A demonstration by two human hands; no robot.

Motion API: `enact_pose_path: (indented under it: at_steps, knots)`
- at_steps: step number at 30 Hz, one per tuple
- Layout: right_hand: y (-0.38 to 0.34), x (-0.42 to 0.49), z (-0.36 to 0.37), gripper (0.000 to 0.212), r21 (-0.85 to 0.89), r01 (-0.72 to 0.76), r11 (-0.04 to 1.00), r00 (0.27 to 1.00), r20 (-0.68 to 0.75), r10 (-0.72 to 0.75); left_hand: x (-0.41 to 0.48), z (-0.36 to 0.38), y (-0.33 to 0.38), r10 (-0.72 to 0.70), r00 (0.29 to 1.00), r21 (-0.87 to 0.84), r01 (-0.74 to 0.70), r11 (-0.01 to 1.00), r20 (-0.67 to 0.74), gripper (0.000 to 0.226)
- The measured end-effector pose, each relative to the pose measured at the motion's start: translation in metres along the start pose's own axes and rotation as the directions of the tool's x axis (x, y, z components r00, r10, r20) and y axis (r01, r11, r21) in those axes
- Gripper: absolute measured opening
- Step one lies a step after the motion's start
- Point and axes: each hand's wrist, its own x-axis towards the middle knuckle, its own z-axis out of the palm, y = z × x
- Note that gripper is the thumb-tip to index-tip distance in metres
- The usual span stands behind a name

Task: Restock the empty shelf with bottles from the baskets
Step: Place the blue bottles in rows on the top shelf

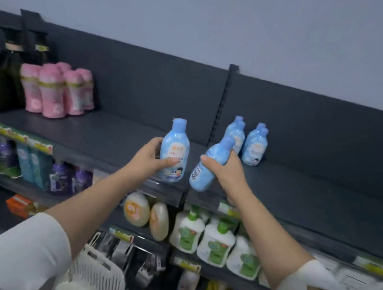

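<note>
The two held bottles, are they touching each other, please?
Apart: the head view shows shelf between the upright bottle in the left hand and the tilted bottle in the right hand.

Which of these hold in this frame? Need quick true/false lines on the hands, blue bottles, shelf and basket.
1. Both hands hold blue bottles. True: left hand grips the left bottle, right hand the right bottle.
2. The right bottle is upright. False: it tilts; the left bottle is upright.
3. The top shelf already has shelved bottles on it. True.
4. Pink bottles stand right of the blue ones. False: the pink bottles stand well to their left.
5. The basket sits on the top shelf. False: the white basket is low, under the left arm.
</note>
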Motion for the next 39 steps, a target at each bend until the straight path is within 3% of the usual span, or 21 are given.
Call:
enact_pose_path:
  at_steps: [7,15,18,22,24,28,32,35,39]
  knots:
    - [0.033,0.048,-0.107,0.061,-0.209,-0.072,0.975,0.980,-0.198,0.030,0.071,0.110,0.015,0.015,0.993,-0.044,-0.010,0.999,0.121,0.040]
    - [0.073,0.095,-0.119,0.069,-0.261,-0.074,0.963,0.978,-0.209,0.019,0.123,0.160,-0.003,-0.020,0.988,0.016,0.018,1.000,0.150,0.040]
    - [0.076,0.106,-0.121,0.071,-0.280,-0.073,0.957,0.989,-0.144,0.034,0.136,0.159,-0.013,-0.034,0.985,0.052,0.026,0.998,0.167,0.044]
    - [0.081,0.104,-0.141,0.076,-0.280,-0.119,0.953,0.987,0.071,0.144,0.150,0.156,-0.020,0.001,0.982,0.067,-0.014,0.998,0.188,0.043]
    - [0.083,0.103,-0.148,0.077,-0.280,-0.114,0.953,0.982,0.113,0.151,0.157,0.151,-0.024,0.021,0.979,0.080,-0.038,0.996,0.201,0.046]
    - [0.084,0.107,-0.140,0.067,-0.354,-0.132,0.926,0.991,-0.043,0.125,0.168,0.145,-0.028,0.053,0.976,0.136,-0.083,0.987,0.211,0.051]
    - [0.088,0.118,-0.114,0.075,-0.462,-0.194,0.866,0.959,-0.274,0.068,0.172,0.150,-0.029,0.085,0.976,0.164,-0.119,0.979,0.201,0.054]
    - [0.094,0.117,-0.111,0.078,-0.432,-0.205,0.878,0.963,-0.251,0.102,0.175,0.152,-0.032,0.098,0.980,0.166,-0.127,0.978,0.172,0.054]
    - [0.097,0.111,-0.118,0.064,-0.409,-0.198,0.891,0.965,-0.238,0.106,0.177,0.156,-0.034,0.123,0.986,0.165,-0.141,0.976,0.114,0.049]
